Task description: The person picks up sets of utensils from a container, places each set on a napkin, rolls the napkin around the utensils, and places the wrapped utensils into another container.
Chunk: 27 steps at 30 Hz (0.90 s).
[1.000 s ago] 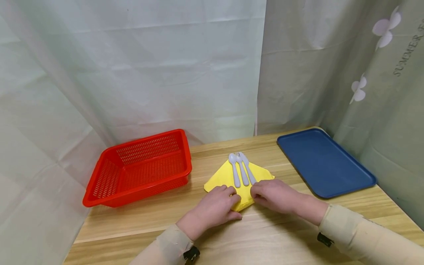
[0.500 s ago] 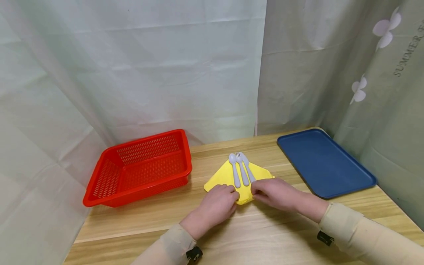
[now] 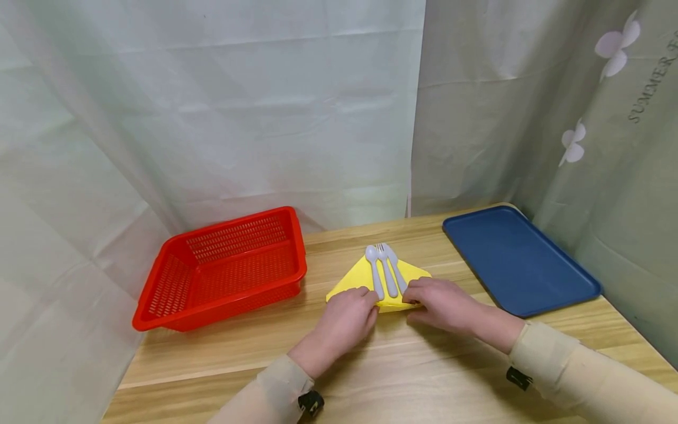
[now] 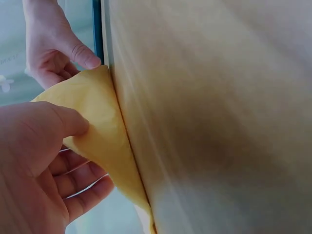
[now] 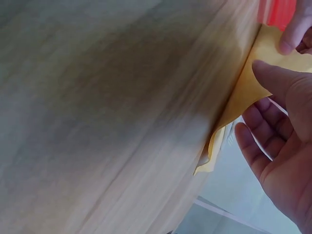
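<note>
A yellow cloth napkin (image 3: 349, 280) lies on the table with its near side folded up toward its middle. On it sit a pale lavender spoon (image 3: 372, 254), fork (image 3: 386, 272) and knife (image 3: 395, 268), side by side, heads pointing away. My left hand (image 3: 346, 318) pinches the folded edge near the spoon's handle; in the left wrist view its thumb presses the napkin (image 4: 105, 129) against the fingers behind. My right hand (image 3: 442, 303) pinches the same edge by the knife's handle, its thumb lying over the napkin (image 5: 243, 95) in the right wrist view. The handle ends meet the fold.
At the left of the wooden table (image 3: 392, 377) stands a red plastic basket (image 3: 222, 306) with perforated sides. A blue tray (image 3: 521, 259) lies at the right. Pale curtains (image 3: 254, 118) hang close behind the table and along its sides.
The near edge of the napkin has been folded further away from me, up to the handle ends. Both hands moved slightly forward with it; the cutlery stayed put.
</note>
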Each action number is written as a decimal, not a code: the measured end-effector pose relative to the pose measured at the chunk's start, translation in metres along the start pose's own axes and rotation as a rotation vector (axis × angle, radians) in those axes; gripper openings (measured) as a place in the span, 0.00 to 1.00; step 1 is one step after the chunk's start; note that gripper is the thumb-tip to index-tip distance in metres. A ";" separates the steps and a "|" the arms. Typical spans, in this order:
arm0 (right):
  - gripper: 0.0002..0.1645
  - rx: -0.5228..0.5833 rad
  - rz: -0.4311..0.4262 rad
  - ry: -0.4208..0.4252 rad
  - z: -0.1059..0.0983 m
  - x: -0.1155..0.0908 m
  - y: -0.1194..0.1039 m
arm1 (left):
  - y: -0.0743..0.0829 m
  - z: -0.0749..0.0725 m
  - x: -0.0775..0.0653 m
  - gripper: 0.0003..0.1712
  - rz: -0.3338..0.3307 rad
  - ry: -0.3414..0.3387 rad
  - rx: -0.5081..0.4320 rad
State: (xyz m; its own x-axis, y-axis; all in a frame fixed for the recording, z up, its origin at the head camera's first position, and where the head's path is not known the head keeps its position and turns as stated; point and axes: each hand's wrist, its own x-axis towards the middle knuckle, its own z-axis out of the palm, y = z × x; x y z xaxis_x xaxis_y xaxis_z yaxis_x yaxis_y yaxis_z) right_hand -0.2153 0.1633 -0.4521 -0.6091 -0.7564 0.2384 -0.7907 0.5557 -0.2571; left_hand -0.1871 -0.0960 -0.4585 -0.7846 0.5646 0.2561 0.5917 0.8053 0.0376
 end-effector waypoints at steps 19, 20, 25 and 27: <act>0.17 0.059 0.241 0.008 -0.004 0.027 0.013 | -0.012 -0.002 0.028 0.05 -0.119 0.039 -0.025; 0.18 0.067 0.257 0.001 -0.005 0.028 0.014 | -0.013 -0.001 0.030 0.05 -0.121 0.046 -0.026; 0.21 0.098 0.315 -0.012 -0.003 0.032 0.019 | -0.018 0.003 0.037 0.04 -0.137 0.046 -0.031; 0.21 0.112 0.334 -0.014 -0.003 0.033 0.021 | -0.019 0.004 0.039 0.04 -0.145 0.042 -0.036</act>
State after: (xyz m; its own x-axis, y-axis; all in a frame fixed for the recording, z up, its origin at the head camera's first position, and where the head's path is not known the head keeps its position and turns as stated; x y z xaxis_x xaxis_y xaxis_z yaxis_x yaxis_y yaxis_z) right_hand -0.2519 0.1506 -0.4470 -0.8315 -0.5442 0.1113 -0.5356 0.7323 -0.4205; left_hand -0.2297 -0.0885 -0.4533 -0.8543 0.4340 0.2859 0.4794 0.8705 0.1112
